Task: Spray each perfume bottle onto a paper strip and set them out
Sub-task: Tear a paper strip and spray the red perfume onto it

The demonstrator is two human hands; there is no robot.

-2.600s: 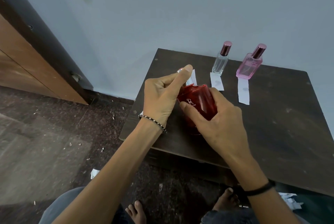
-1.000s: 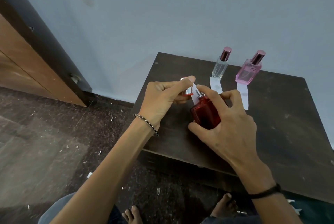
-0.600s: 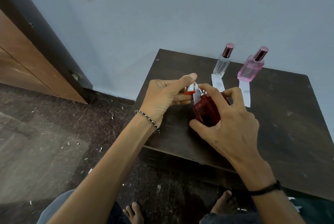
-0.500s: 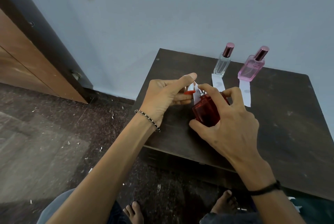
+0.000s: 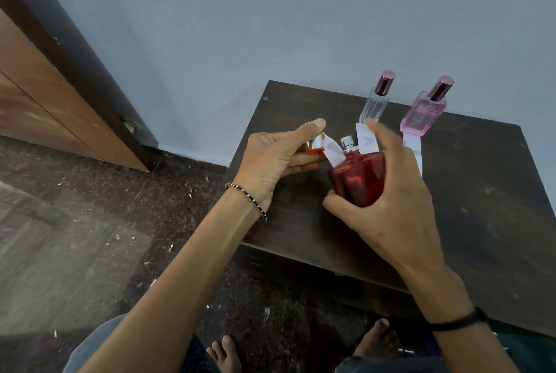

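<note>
My right hand [image 5: 388, 204] grips a red perfume bottle [image 5: 358, 181] above the dark wooden table [image 5: 469, 210]; its silver nozzle is bare and my forefinger is raised off it, blurred. My left hand [image 5: 276, 162] pinches a white paper strip [image 5: 332, 152] with a wet blotch, held just left of the nozzle, together with the bottle's red cap [image 5: 314, 146]. At the back of the table stand a clear bottle [image 5: 374, 103] and a pink bottle [image 5: 422, 113], both capped. A paper strip [image 5: 365, 139] lies in front of the clear one, another strip [image 5: 413, 149] in front of the pink one.
A grey-blue wall rises right behind the table. A wooden door and dark frame [image 5: 75, 77] stand at left. The stone floor [image 5: 90, 237] is littered with paper scraps. My bare feet [image 5: 225, 354] are under the table's near edge.
My right forefinger has lifted off the red bottle's nozzle, which now shows. The strip in my left hand carries a wet mark. Earlier the cap came off the bottle.
</note>
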